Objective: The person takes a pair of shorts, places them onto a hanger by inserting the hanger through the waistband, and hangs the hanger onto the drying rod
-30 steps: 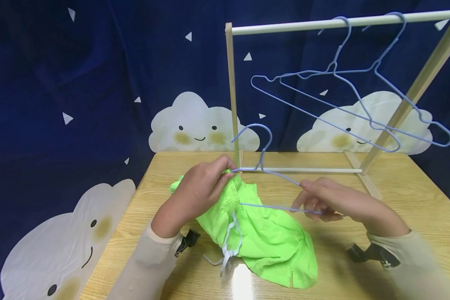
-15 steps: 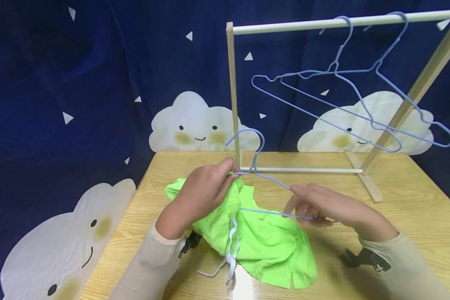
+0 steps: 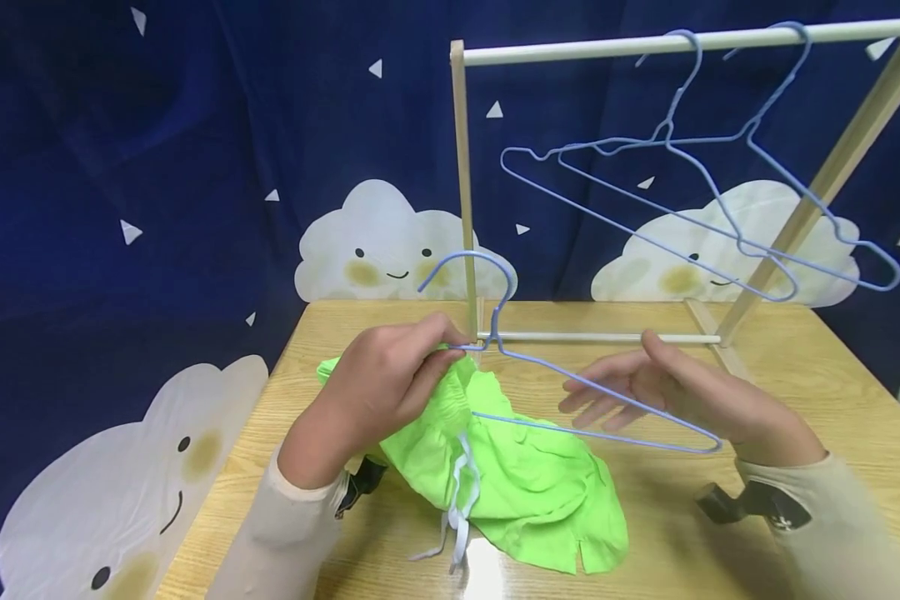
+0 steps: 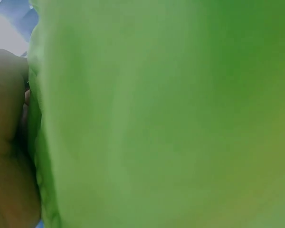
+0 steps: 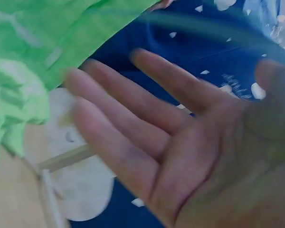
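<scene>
In the head view my left hand (image 3: 386,379) pinches a blue wire hanger (image 3: 496,322) together with the gathered waistband of bright green shorts (image 3: 540,487). The hanger's left end is hidden inside the waistband, while its right end sticks out bare. White drawstrings (image 3: 459,517) dangle from the waist, and the legs of the shorts spread over the table. My right hand (image 3: 675,392) is beside the hanger's bare right end, fingers extended and holding nothing. Green cloth (image 4: 156,114) fills most of the left wrist view. The right wrist view shows the spread right palm (image 5: 185,152).
A drying rack with a white top bar (image 3: 570,52) stands at the back right of the wooden table (image 3: 810,375). Two bare blue hangers (image 3: 671,125) hang from that bar. Behind is a dark blue curtain (image 3: 157,125) with clouds.
My right hand has let go of the hanger's right end and its fingers have straightened. The hanger and my left hand have shifted left, with the hook turning leftward.
</scene>
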